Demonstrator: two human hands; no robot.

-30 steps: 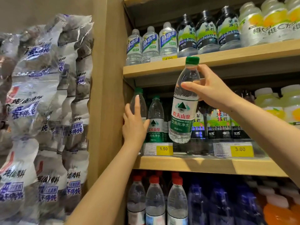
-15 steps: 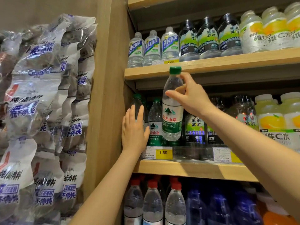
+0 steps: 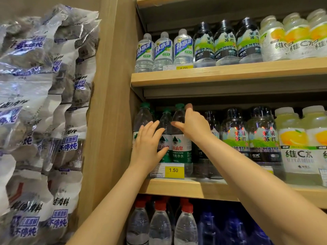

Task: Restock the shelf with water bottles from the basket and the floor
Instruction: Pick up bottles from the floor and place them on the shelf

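A clear water bottle point(image 3: 181, 147) with a green cap and a green-and-white label stands upright on the middle shelf point(image 3: 187, 189), third from the left wall. My right hand point(image 3: 192, 125) is shut on its upper body, thumb on the front. Two matching bottles stand to its left: one point(image 3: 165, 121) in the middle and one point(image 3: 142, 117) by the wall. My left hand point(image 3: 147, 147) lies flat with fingers spread against these two, holding nothing. A yellow 1.50 price tag point(image 3: 174, 171) hangs below.
Dark-capped soda water bottles point(image 3: 235, 137) and yellow vitamin drinks point(image 3: 292, 138) fill the same shelf to the right. More bottles line the shelf above point(image 3: 212, 75). Red-capped bottles point(image 3: 160, 225) stand on the shelf below. Hanging plastic food packets point(image 3: 44, 112) cover the wall left of the wooden upright.
My right hand has carried the bottle from in front of the shelf down and back into the row, upright beside the other two. My left hand stayed against the left bottles.
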